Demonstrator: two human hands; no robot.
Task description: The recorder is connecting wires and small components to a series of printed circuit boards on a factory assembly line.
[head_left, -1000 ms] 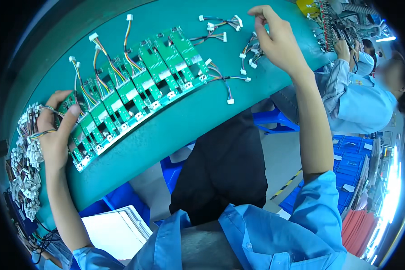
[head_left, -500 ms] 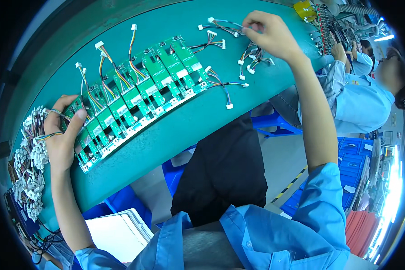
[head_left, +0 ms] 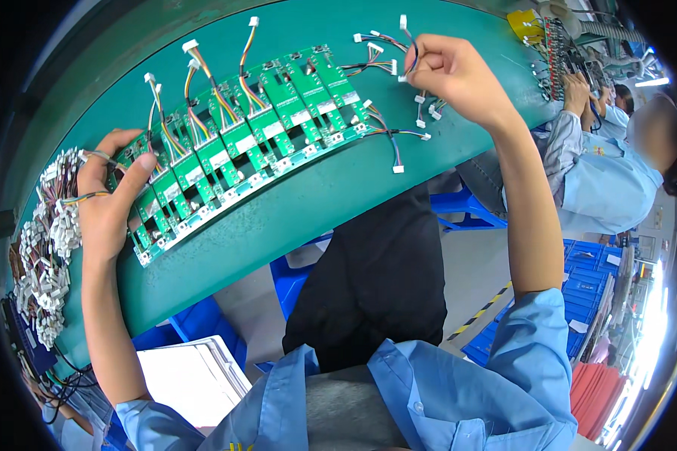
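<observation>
Head camera looked down on a green worktable (head_left: 293, 218) where a long row of green circuit boards (head_left: 241, 143) lay side by side, slanting from lower left to upper right, most with coloured wire leads standing up from their far edge. The left hand (head_left: 109, 199) rested at the row's left end, palm down, fingers spread and pressing on the end boards, with a thin coloured lead caught across the fingers. Just left of it sat a heap of wire harnesses with white connectors (head_left: 45, 248). The right hand (head_left: 459, 79) was raised over the table's far right part, fingers pinched on a wire lead (head_left: 408, 41) whose white plug stuck up above the fingertips. More loose leads (head_left: 376, 64) lay on the table between that hand and the boards. At far right a co-worker in a light blue coat (head_left: 609, 188) worked at the same bench.
</observation>
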